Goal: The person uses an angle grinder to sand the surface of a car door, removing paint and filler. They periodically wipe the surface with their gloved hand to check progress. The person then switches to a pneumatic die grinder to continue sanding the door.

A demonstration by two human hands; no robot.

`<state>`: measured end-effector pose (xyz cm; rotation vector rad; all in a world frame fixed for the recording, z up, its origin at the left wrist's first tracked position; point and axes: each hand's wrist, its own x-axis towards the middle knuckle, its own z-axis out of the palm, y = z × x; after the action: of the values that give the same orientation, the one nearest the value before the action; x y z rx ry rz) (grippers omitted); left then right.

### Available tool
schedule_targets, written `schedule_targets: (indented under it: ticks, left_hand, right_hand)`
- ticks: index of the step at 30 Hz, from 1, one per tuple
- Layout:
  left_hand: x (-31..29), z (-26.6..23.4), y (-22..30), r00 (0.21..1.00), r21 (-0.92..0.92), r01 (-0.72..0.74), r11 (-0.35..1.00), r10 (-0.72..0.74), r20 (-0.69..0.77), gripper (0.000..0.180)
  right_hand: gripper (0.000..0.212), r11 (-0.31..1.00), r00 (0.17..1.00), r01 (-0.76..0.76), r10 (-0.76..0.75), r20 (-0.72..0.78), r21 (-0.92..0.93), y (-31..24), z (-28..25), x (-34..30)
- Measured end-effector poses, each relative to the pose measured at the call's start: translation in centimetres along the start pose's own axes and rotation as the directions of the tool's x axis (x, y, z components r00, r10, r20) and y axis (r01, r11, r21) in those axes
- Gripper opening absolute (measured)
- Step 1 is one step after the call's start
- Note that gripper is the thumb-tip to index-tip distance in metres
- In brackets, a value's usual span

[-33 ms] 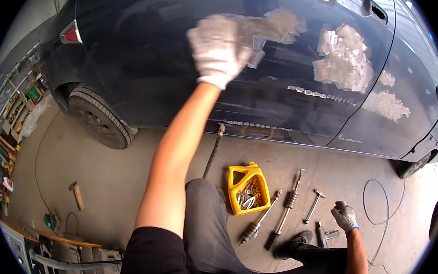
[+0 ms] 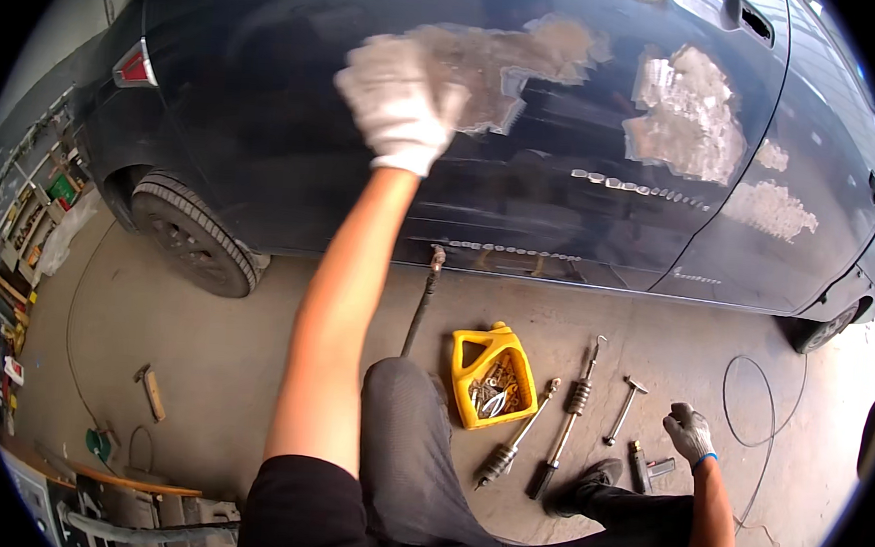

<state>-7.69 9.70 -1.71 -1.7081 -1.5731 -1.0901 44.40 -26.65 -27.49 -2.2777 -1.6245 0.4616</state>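
My left hand [image 2: 397, 111], in a pale work glove, reaches up to the dark blue car door [image 2: 314, 156]. It is slightly blurred, thumb apart from the fingers, with nothing seen in it. The hand covers the left end of a sanded, filler-toned patch [image 2: 479, 81]. My right hand [image 2: 688, 434], gloved with a blue cuff, is held low on the right, fingers curled and nothing visible in them; its palm side is hidden. Closest to it are a small T-handled hammer [image 2: 626, 410] and a dark grey power tool [image 2: 643, 469] on the floor.
A cut-open yellow jug [image 2: 461, 375] of small metal parts stands on the floor beside two slide hammers [image 2: 518, 434]. A dark cable [image 2: 422, 308] runs to a clamp at the sill. Another hammer [image 2: 153, 391] lies left. A thin hose [image 2: 773, 394] loops at right.
My left hand has slid a little to the left across the door, uncovering more of the sanded patch. The right hand stays in nearly the same place.
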Motion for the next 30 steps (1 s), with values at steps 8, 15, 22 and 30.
schedule_targets:
  ticks: [8, 15, 22, 30]
  left_hand:
    - [-0.6, 5.5, -4.0, 0.806, -0.279, 0.387, 0.879, -0.469, -0.361, 0.092]
    - [-0.5, 5.2, -2.8, 0.842, -0.255, 0.357, 0.899, -0.428, -0.328, 0.092]
    - [-0.1, 4.8, -0.7, 0.881, -0.137, 0.168, 0.976, -0.211, -0.424, 0.088]
    - [6.7, 1.5, -7.7, 0.790, -0.254, 0.329, 0.910, -0.412, -0.453, 0.086]
  right_hand:
    - [0.046, 0.968, 0.973, -0.232, 0.230, 0.028, 0.091, 4.2, 0.7, 1.4]
    - [0.047, 0.992, 0.993, -0.115, 0.114, 0.014, 0.052, -0.5, 0.0, 1.9]
    - [0.047, 0.990, 0.990, -0.139, 0.138, 0.038, 0.036, 1.8, 0.2, 2.1]
    - [0.045, 0.957, 0.981, -0.195, 0.185, 0.065, 0.217, 3.3, 0.5, 1.5]
